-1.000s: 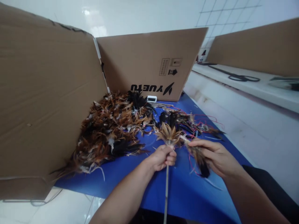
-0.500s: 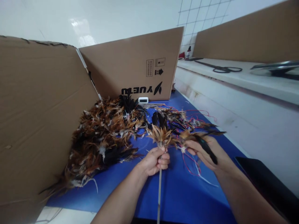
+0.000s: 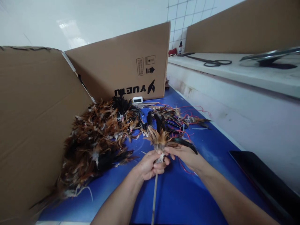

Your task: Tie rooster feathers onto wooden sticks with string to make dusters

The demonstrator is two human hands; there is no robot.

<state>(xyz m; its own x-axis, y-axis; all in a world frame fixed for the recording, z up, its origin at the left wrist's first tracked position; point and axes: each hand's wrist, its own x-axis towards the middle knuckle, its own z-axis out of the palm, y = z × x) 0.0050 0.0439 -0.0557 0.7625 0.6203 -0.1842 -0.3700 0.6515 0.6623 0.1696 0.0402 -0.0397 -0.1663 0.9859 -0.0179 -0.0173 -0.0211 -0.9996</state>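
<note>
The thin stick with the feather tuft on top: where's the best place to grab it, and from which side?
Probably the bare shaft of the stick, just under the left hand, coming from the near side. It runs straight toward the camera over the blue mat; the feather tuft is soft and splayed, and the right hand crowds it.

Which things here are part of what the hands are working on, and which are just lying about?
In hand:
left hand gripping the stick
feather tuft on the stick's top
right hand pressing a dark feather to it
feather pile
red strings

Lying about:
cardboard box
scissors
white gadget
black tray
</note>
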